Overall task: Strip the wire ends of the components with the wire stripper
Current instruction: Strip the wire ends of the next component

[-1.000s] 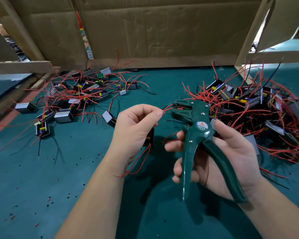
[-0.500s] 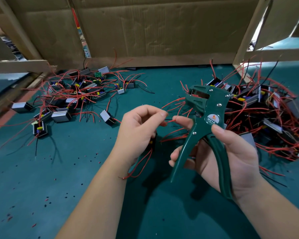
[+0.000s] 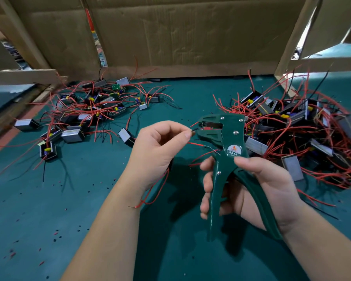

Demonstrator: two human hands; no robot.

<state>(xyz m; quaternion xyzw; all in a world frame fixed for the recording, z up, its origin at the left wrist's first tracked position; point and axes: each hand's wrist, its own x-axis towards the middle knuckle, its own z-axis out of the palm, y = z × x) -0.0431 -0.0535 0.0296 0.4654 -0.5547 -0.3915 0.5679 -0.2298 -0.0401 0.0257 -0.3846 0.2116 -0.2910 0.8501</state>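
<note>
Head view: the only view supplied; every entry below is read from it.
Left hand (image 3: 160,147): closed in a pinch; a black wire (image 3: 194,130) is held between thumb and forefinger close to its free end.
Held part: a component is judged to be carried in the same palm; it is almost wholly hidden, and only red leads (image 3: 156,191) are seen hanging below the wrist.
Right hand (image 3: 267,189): wrapped round both handles of the wire stripper (image 3: 231,136); the handles are spread, so no squeeze is judged to be applied.
Tool position: held above the table (image 3: 69,199), head up and away from the body, handles down toward it, mouth turned left.
Key relation: the black wire is laid roughly left to right, its tip at the tool's mouth, just right of the left fingertips (image 3: 187,135). Whether the tip is between the jaws cannot be told.
Red wire (image 3: 196,143): lies just below the black one; a bare strand is shown at its end.
Nearer hand: the left; feeding is judged to fall to it, the squeeze to the right.
Stock: a heap of components (image 3: 292,122) lies right of the tool, a second heap (image 3: 93,106) well to the left; bits of insulation (image 3: 55,233) are scattered on the table.
</note>
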